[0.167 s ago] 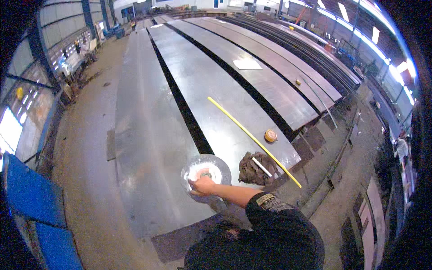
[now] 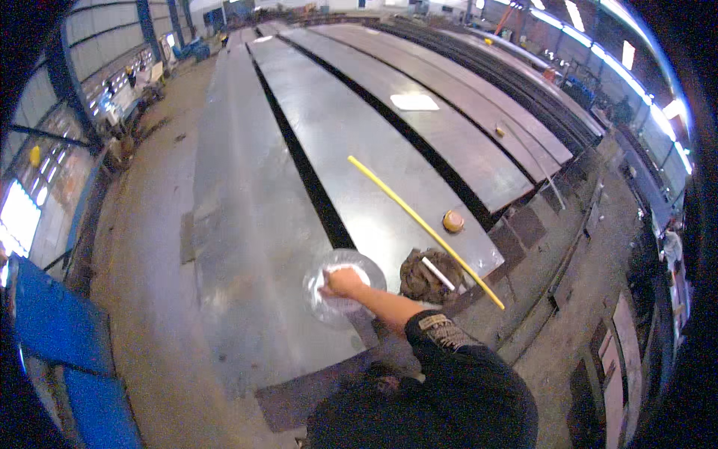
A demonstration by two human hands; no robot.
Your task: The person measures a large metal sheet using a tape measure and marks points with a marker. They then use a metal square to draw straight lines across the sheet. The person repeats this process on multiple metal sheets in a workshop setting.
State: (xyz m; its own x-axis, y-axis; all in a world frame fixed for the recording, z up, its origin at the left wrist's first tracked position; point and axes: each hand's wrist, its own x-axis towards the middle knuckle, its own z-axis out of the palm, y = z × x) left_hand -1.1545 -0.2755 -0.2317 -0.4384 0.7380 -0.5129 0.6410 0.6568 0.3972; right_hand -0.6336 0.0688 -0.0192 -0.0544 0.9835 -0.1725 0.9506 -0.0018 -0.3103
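My right hand (image 2: 345,283) reaches in from the lower right, over the middle of a round, pale grey dish-like disc (image 2: 325,313) with a whitish centre. Its fingers are bent and closed down at that centre; what they grip, if anything, is hidden. The disc rests on the near end of a long grey metal plate (image 2: 254,224), beside the dark gap between two plates. To the right of the hand lies a crumpled brown cloth (image 2: 413,280), with a white stick (image 2: 437,274) across it. My left hand does not show.
A yellow strip (image 2: 404,208) lies slantwise on the second plate (image 2: 336,112), a round orange-brown tape measure (image 2: 453,221) beside it. Farther off are a white sheet (image 2: 414,102) and a thin rod (image 2: 535,166). Blue panels (image 2: 60,322) stand at the left; dark bars (image 2: 493,75) lie far right.
My right hand has moved a little away from me, from the near left part of the disc to over its centre. The view has shifted slightly.
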